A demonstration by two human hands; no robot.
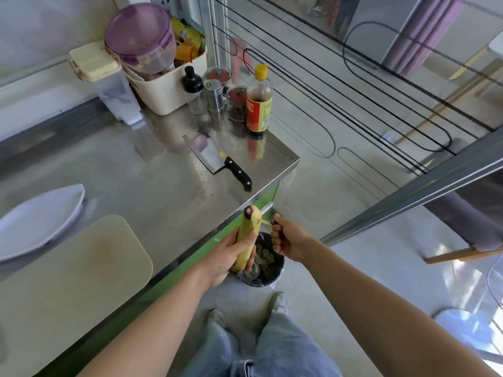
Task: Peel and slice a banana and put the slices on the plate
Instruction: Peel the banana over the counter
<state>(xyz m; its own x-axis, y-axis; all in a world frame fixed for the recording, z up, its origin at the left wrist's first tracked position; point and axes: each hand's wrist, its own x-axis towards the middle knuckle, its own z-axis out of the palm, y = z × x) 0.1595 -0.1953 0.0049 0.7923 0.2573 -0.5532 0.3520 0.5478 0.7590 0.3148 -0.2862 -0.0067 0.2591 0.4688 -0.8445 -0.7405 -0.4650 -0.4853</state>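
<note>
Banana (246, 238) upright over the bin (273, 272) off the counter edge, left hand (226, 257) wrapped round its lower half, right hand (288, 240) pinching a peel strip by the tip, so peeling looks barely begun; next, strip downward, then cutting board (68, 268) and cleaver (215, 159).

We place the worktop (152, 170) at left, its corner reaching right of centre. Nearest us on it lies the cutting board (70, 268), with the plate (35, 221) just behind it to the left. Farther back, near the corner, lies the knife (217, 161), handle toward us. Behind the knife stand the bottle (259, 104) and, to its left, the shaker (215, 97), the basket (166, 88) and the lidded box (106, 83). Off the worktop's near edge, the left grip (226, 257) holds the banana (249, 235) above the bin (268, 263) on the floor. The right grip (288, 240), just right of the banana, pinches the peel strip (273, 221).
</note>
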